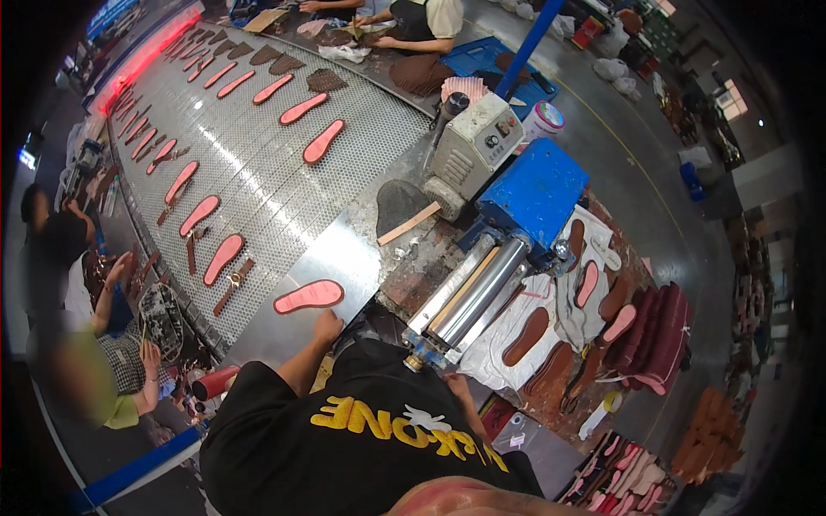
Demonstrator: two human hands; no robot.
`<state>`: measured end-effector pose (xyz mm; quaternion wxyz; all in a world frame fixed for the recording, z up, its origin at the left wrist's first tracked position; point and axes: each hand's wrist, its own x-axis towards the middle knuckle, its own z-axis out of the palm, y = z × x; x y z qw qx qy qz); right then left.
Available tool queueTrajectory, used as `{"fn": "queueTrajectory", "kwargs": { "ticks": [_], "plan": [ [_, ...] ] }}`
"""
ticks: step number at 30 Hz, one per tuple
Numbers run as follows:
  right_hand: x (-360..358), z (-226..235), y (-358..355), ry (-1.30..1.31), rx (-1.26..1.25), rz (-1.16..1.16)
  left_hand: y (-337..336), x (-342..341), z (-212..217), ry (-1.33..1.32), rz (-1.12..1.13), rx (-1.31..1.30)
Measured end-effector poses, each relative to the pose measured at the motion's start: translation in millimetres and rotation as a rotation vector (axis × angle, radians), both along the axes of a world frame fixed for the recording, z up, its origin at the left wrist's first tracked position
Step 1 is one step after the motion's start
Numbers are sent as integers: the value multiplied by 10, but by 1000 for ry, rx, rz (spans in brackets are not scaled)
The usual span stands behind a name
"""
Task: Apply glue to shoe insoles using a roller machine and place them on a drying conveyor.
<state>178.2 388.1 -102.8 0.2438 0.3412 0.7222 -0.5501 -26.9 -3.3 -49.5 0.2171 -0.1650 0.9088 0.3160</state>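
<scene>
Here, pink insole (309, 296) lies just beyond left hand (327, 328).

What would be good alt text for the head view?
Seen from above, a person's left hand rests beside a pink insole on a steel plate at the end of a mesh conveyor that carries more insoles. The right hand is near a roller machine.

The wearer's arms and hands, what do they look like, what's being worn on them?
Both forearms are bare below the short sleeves of a black T-shirt with yellow lettering. The left hand is bare, no glove, no watch or ring visible. The right hand also looks ungloved, though partly hidden.
</scene>
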Motion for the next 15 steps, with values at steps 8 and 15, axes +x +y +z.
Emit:
{"fn": "queueTrajectory", "kwargs": {
  "ticks": [8,15],
  "plan": [
    [-106,165,35,-158,163,234,-51,-41,-301,-25,-168,60],
    [-228,759,507,-2,-13,251,-41,-18,-340,-11,-156,-5]
  ]
}}
